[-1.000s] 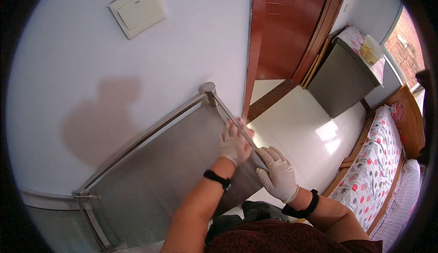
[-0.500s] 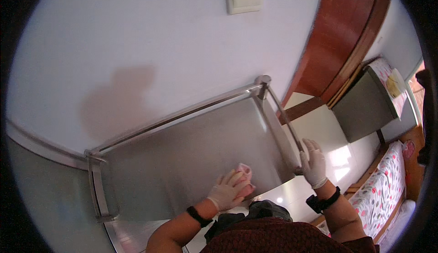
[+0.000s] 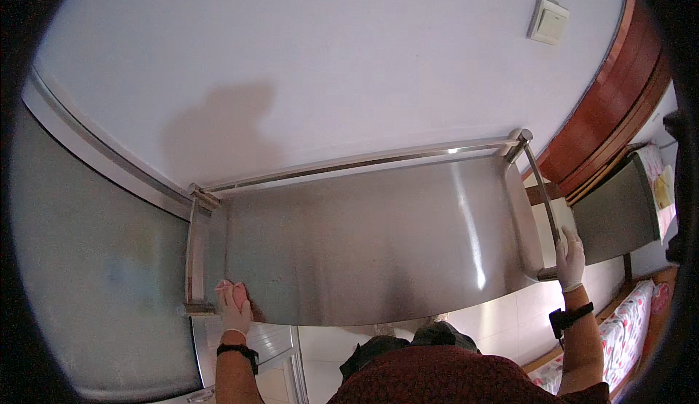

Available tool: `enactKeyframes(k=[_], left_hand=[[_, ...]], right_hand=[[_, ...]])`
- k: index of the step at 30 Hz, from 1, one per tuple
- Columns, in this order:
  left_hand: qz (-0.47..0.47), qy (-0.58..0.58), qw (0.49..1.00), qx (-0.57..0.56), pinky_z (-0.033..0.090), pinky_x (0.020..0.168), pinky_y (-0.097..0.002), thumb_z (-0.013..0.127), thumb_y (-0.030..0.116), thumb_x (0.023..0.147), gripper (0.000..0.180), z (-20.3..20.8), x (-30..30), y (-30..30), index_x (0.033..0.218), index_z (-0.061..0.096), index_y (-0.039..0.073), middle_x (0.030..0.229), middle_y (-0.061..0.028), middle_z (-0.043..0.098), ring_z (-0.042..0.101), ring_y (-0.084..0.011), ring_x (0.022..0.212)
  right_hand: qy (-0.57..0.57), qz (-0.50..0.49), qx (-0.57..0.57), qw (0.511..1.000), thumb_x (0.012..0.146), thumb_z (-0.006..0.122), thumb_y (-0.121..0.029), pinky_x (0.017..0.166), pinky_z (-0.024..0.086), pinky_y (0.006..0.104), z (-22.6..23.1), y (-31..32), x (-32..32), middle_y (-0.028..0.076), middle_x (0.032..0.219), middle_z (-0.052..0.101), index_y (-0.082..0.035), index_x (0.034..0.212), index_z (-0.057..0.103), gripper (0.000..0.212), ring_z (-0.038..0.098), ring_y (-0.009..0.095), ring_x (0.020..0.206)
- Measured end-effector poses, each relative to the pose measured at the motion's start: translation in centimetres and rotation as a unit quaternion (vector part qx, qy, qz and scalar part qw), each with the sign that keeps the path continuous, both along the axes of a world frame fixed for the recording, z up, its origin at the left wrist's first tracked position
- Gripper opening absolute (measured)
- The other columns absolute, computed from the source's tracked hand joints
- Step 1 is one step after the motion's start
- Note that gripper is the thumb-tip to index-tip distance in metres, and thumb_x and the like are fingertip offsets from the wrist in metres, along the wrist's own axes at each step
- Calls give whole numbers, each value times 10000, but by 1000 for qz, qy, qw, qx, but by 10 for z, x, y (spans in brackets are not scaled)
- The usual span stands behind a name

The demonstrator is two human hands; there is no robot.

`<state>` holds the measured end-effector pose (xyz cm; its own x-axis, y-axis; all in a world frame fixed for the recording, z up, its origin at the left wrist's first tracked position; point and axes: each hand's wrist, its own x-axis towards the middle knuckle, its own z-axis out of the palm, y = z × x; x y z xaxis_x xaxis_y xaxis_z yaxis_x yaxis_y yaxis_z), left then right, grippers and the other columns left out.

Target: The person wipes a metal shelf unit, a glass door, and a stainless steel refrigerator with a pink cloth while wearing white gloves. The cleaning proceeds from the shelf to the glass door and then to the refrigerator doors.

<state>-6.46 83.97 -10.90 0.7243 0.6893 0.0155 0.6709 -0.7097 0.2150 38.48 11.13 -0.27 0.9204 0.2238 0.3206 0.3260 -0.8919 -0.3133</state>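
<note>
A stainless steel cart or rack [image 3: 378, 244] with a flat metal top stands against the wall. At its near left corner my gloved left hand [image 3: 235, 315] presses a folded pink cloth [image 3: 231, 292] onto the surface. My right hand [image 3: 571, 262], also in a pale thin glove, closes round the near end of the right side rail [image 3: 542, 182]. Its fingertips are partly hidden by the rail. Raised bars run along the top's back, left and right sides; the near edge has none.
A frosted panel [image 3: 102, 258] borders the cart on the left. At the right are a reddish-brown door frame [image 3: 619, 91], a grey cabinet [image 3: 615, 207] and a bench or bed with a dotted cover [image 3: 633, 316]. A light switch [image 3: 548, 21] is on the wall.
My left hand has slid the pink cloth from the near middle of the metal top to its left end. My right hand stays on the right rail. The view has shifted left.
</note>
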Motion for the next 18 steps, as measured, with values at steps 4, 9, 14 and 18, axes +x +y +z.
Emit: enactKeyframes(k=[4,9,14,18], left_hand=[[194,26,979,-65,236,1249,-544,596,362,980,723,-11,22,51,1604,292,158,1638,-251,275,232,-461,1523],[367,99,919,-103,236,1255,-531,559,449,1005,734,8,77,68,1618,259,179,1697,-175,154,148,-410,1561],[110,120,987,-12,201,1255,-563,635,433,948,782,23,135,22,1592,299,143,1664,-184,224,143,-425,1558],[-64,58,996,14,202,1243,-585,684,400,898,805,15,205,-70,1563,335,111,1616,-204,262,141,-447,1550]], right_hand=[[-20,-12,-41,999,1024,563,-276,1033,470,462,-2,-1,-1,243,1258,652,0,1351,603,429,623,412,1161],[6,-35,-16,999,1006,596,-282,1052,464,456,-2,-2,-2,220,1281,665,-26,1358,610,435,623,398,1182],[35,-61,2,998,1004,600,-290,1046,474,449,-3,0,-3,201,1289,677,-37,1353,617,431,628,380,1201],[40,-62,7,997,997,605,-291,1028,488,450,-2,1,-4,204,1284,677,-39,1339,624,424,634,385,1189]])
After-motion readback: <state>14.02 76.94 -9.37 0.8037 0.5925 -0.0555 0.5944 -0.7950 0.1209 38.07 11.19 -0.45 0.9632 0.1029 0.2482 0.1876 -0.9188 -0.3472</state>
